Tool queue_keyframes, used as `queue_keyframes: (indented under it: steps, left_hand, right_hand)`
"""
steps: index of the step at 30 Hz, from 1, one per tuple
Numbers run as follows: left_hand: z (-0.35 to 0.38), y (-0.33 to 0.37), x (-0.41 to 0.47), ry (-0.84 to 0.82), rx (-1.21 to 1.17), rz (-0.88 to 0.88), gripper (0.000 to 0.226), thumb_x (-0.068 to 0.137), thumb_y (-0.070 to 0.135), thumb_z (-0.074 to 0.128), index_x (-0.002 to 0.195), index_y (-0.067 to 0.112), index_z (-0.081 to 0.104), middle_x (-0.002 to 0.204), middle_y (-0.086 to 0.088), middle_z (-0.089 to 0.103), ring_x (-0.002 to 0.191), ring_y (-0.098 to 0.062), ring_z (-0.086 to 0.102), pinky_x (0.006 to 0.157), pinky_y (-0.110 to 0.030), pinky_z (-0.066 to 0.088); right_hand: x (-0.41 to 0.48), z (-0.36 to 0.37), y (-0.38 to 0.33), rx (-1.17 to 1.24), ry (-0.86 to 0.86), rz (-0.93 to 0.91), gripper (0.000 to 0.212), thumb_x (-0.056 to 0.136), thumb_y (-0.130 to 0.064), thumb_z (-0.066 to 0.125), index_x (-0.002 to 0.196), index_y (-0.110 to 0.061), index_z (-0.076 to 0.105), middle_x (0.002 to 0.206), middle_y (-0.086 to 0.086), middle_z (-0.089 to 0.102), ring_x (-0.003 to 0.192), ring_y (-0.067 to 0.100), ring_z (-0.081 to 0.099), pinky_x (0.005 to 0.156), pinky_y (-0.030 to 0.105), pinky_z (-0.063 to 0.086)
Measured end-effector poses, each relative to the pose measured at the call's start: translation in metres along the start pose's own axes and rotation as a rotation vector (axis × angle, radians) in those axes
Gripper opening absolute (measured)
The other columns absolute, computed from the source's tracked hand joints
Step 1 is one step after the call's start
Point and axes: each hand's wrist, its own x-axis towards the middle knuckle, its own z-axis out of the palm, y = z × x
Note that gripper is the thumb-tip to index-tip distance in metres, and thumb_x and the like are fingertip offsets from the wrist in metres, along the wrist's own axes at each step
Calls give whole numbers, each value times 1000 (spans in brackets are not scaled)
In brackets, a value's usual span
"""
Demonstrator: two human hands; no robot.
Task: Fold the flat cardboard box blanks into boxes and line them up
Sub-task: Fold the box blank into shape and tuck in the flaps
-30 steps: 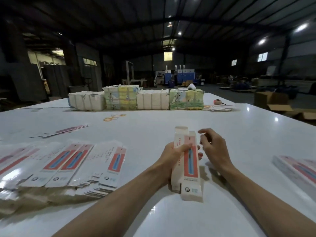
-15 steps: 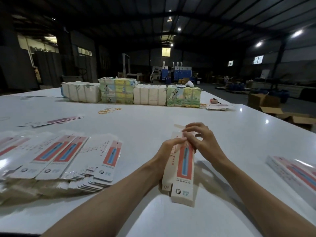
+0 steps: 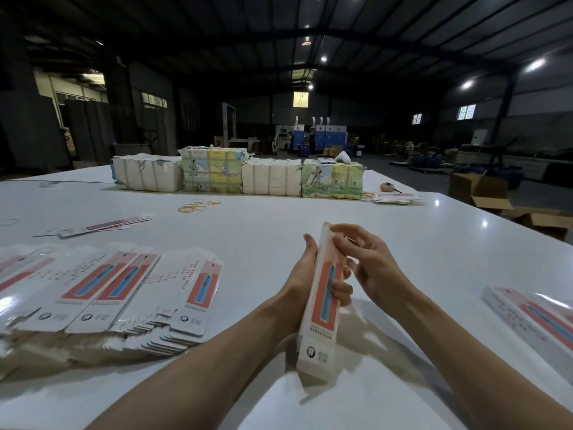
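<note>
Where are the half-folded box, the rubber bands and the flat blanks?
half-folded box [image 3: 321, 308], head view: red front panel.
rubber bands [image 3: 198, 206], head view: cluster's middle.
flat blanks [image 3: 201, 287], head view: rightmost blank's red panel.

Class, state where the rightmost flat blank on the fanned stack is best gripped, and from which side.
Pinch the rightmost blank by its free right long edge, coming from the right. It lies flat, overlapping its neighbours to the left, so that edge probably lets fingers slip under.
</note>
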Motion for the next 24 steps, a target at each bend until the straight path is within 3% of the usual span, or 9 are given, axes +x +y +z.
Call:
queue_keyframes:
  steps: [3, 5, 8, 11, 14, 17, 20, 22, 24]
  left_hand:
    - [-8, 7, 1, 29, -130, 19, 67, 98, 72, 38, 112, 10, 58, 74, -8, 57, 49, -12, 55, 49, -22, 53]
    - [-12, 11, 0, 46, -175, 6, 60, 103, 66, 38, 111, 9, 59, 74, -9, 58, 50, -14, 58, 51, -24, 55]
    - [-20, 9, 1, 93, -36, 52, 59, 105, 62, 41, 112, 10, 68, 85, -14, 74, 68, -25, 74, 62, -33, 63]
    - [-17, 7, 1, 177, 98, 96, 64, 105, 66, 36, 125, 14, 68, 94, -16, 78, 86, -38, 78, 70, -42, 65]
    - [-11, 4, 4, 276, 234, 256, 44, 105, 62, 38, 139, 35, 47, 106, -17, 76, 89, -40, 78, 75, -51, 66]
    - [-15, 3, 6, 340, 414, 500, 26, 103, 56, 46, 129, 57, 39, 101, -3, 75, 84, -31, 80, 69, -45, 66]
    - [-9, 5, 2, 235, 427, 443, 55, 87, 79, 43, 130, 46, 54, 112, -5, 77, 90, -31, 80, 71, -40, 66]
    - [-4, 3, 3, 144, 445, 375, 67, 86, 72, 55, 143, 38, 45, 121, -9, 73, 95, -33, 79, 78, -44, 66]
    - [-4, 0, 3, 159, 602, 370, 84, 79, 56, 77, 147, 42, 29, 123, -7, 66, 95, -28, 78, 81, -41, 66]
  right_hand:
    - [-3, 7, 6, -132, 31, -31, 43, 90, -39, 73, 130, -28, 61, 122, -2, 72, 116, 25, 70, 101, 46, 58]
    - [-5, 12, 8, -201, 2, -52, 40, 96, -41, 68, 134, -34, 56, 119, -1, 75, 112, 27, 72, 102, 50, 57]
    - [-9, 15, 6, -222, -5, -79, 42, 97, -44, 69, 136, -35, 57, 113, 0, 77, 106, 28, 74, 102, 54, 56]
    - [-12, 11, 4, -224, -17, -89, 50, 91, -50, 71, 137, -34, 59, 109, 3, 78, 102, 28, 75, 97, 55, 57]
    - [-11, 5, 3, -234, -7, -110, 45, 96, -40, 69, 139, -29, 59, 111, 3, 79, 101, 26, 75, 98, 52, 57]
    - [-9, 4, 2, -233, 14, -119, 41, 96, -37, 67, 136, -26, 63, 114, 0, 79, 107, 26, 75, 100, 50, 57]
    - [-6, 3, 1, -250, 29, -124, 40, 96, -41, 70, 133, -27, 66, 113, 0, 79, 105, 27, 75, 96, 48, 59]
    - [-5, 0, 2, -240, 38, -116, 40, 95, -42, 73, 132, -27, 67, 114, 1, 78, 106, 27, 75, 95, 46, 60]
    - [-4, -6, 2, -201, 31, -82, 38, 95, -37, 74, 129, -24, 68, 116, 3, 77, 109, 28, 75, 95, 47, 61]
